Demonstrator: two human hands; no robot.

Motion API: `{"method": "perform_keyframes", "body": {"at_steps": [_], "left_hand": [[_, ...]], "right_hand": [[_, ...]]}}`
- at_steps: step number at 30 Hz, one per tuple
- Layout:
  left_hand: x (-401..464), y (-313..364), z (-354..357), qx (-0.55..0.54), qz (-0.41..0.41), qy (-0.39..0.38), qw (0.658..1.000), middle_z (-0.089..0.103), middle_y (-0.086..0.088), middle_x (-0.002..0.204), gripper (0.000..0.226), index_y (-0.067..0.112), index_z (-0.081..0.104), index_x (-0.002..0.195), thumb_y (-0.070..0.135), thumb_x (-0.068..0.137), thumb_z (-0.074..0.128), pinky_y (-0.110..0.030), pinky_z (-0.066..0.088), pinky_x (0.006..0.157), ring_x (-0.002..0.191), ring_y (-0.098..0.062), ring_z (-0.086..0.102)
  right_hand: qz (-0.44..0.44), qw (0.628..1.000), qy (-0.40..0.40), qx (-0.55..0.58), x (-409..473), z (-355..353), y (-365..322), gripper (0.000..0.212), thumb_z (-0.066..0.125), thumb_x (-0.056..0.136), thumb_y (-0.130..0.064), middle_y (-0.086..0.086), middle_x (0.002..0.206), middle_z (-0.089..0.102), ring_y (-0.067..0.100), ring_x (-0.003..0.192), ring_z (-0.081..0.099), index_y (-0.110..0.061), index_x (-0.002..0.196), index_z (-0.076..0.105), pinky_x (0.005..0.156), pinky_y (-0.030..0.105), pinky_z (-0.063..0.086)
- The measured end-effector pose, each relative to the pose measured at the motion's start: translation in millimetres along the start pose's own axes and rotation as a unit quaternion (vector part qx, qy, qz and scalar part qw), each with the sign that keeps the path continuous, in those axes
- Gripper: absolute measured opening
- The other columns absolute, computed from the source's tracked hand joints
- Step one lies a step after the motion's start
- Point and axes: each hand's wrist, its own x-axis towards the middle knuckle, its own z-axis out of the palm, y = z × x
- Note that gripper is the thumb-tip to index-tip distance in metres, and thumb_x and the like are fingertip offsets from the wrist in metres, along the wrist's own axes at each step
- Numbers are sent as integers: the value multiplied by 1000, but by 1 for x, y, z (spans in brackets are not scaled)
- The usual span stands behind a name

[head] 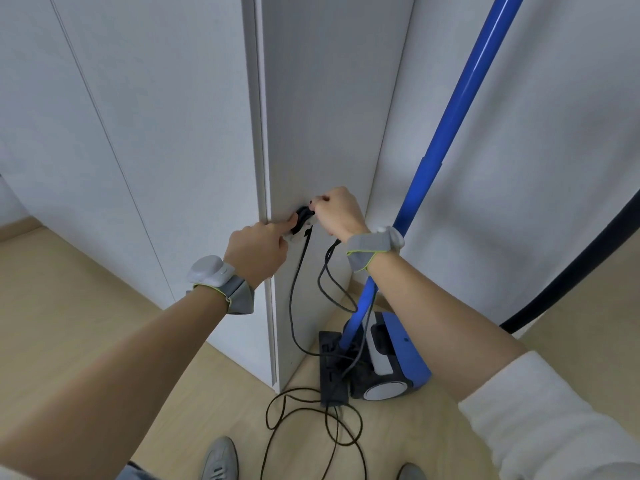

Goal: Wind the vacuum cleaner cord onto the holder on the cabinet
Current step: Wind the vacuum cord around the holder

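A pale wood floor (86,306) meets a white cabinet (311,116) whose side panel faces the camera, with plain white walls around it. No brand, label or other writing can be read anywhere.

Low on the cabinet's side panel sits the holder (300,219), small and dark with turns of black cord (296,289) wrapped on it. The left hand (256,252) rests against the holder, its forefinger stretched out onto the wound cord and the other fingers curled in. The right hand (336,211) pinches the cord just beside the holder, fingers curled round it.

From there the cord hangs in loops down the panel and lies in loose coils on the floor. A blue vacuum cleaner (388,362) stands in the corner, its blue tube (460,109) leaning up to the right.
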Motion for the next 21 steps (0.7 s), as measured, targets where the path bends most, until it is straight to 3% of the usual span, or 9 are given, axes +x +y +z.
{"method": "perform_keyframes", "body": {"at_steps": [3, 6, 11, 13, 16, 19, 21], "left_hand": [[3, 0, -4, -8, -15, 1, 1000, 63, -2, 67, 52, 47, 54, 137, 21, 97, 35, -37, 56, 69, 64, -29, 66], [3, -1, -4, -29, -24, 13, 999, 67, -2, 72, 47, 45, 61, 131, 23, 97, 36, -37, 56, 71, 64, -29, 66], [2, -1, -7, -32, -14, 16, 999, 60, 2, 65, 41, 43, 67, 119, 24, 97, 38, -36, 56, 68, 64, -28, 66], [3, 0, -8, -38, -13, 24, 999, 64, 0, 68, 38, 40, 66, 119, 26, 97, 39, -35, 55, 66, 66, -28, 64], [2, 2, -9, -42, -3, 29, 999, 64, -3, 68, 40, 35, 55, 133, 24, 98, 39, -35, 51, 63, 64, -31, 60], [1, 2, -11, -49, 5, -32, 998, 68, -6, 72, 60, 48, 35, 147, 18, 95, 34, -39, 59, 71, 61, -30, 65], [2, 2, -12, -53, -2, -53, 997, 69, -8, 76, 62, 52, 34, 148, 18, 97, 31, -40, 60, 74, 63, -29, 67]], "right_hand": [[-52, 997, 36, -33, -24, 6, 1, 33, 49, 95, -23, 18, 78, 68, 32, 70, 58, 2, 82, 66, 63, 34, 47], [-76, 995, 51, -40, -37, 13, -1, 30, 50, 97, -25, 14, 83, 70, 37, 81, 61, -4, 84, 68, 69, 36, 49], [-81, 996, 39, -2, -46, 25, -1, 23, 52, 97, -29, 7, 92, 73, 32, 89, 65, -15, 95, 70, 78, 38, 54], [-57, 998, 14, 38, -50, 34, 6, 24, 51, 96, -34, 6, 91, 73, 30, 85, 66, -17, 95, 68, 79, 42, 56], [-18, 995, -7, 101, -58, 45, 15, 32, 48, 91, -46, 4, 70, 67, 29, 64, 59, -19, 82, 62, 71, 51, 56], [-12, 993, 0, 116, -66, 49, 19, 36, 47, 96, -45, 1, 55, 61, 26, 48, 57, -16, 77, 58, 64, 46, 56], [-18, 994, 7, 111, -72, 53, 19, 38, 47, 99, -43, 3, 58, 63, 27, 51, 61, -15, 77, 59, 64, 43, 54]]}}
